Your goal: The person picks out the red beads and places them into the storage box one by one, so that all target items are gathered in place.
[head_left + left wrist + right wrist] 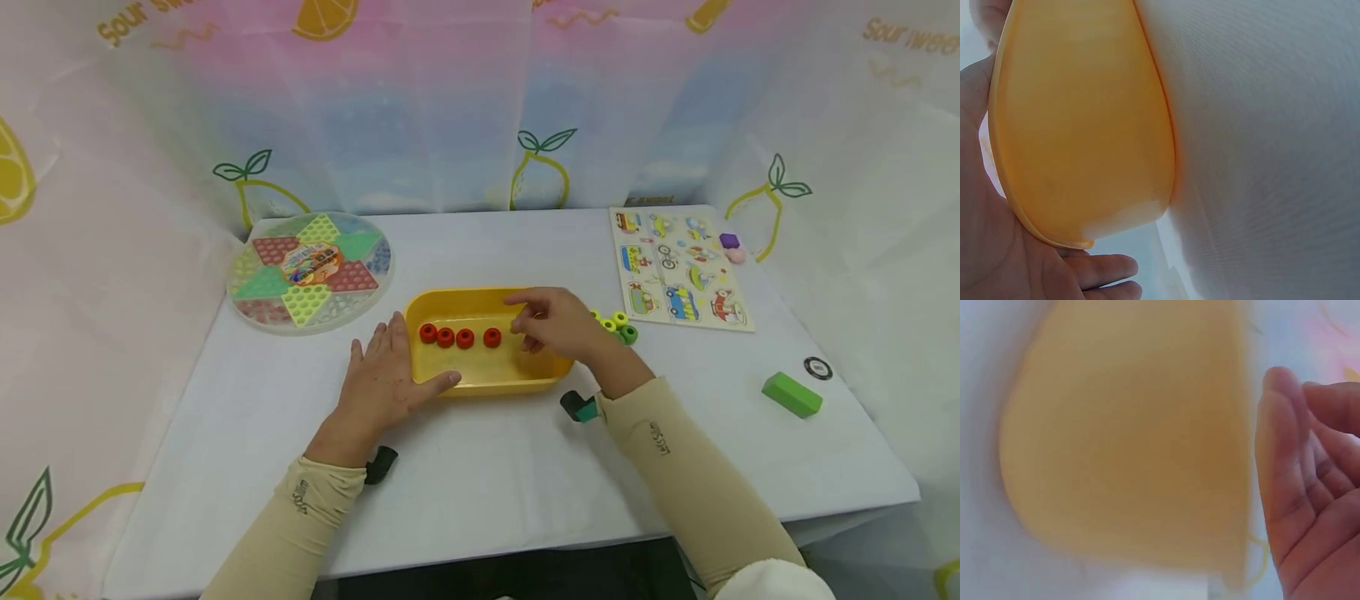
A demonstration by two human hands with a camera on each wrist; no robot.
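A yellow tray (480,377) sits mid-table, with several red beads (465,338) in a loose row on its floor. My left hand (384,375) rests against the tray's left end, fingers straight and thumb over the front rim. In the left wrist view the palm touches the tray wall (1085,125). Over the tray's right part hovers my right hand (558,327), its fingers loosely bent, and no bead shows between them. The right wrist view is blurred; there the hand (1310,481) appears beside the tray rim. Yellow and green beads (628,334) lie just beyond the right wrist, partly hidden.
A round Chinese checkers board (311,271) lies at the back left. A picture puzzle board (681,267) lies at the back right, with purple and pink pieces (729,241) beside it. Further forward are a green block (792,395) and a black round disc (817,368).
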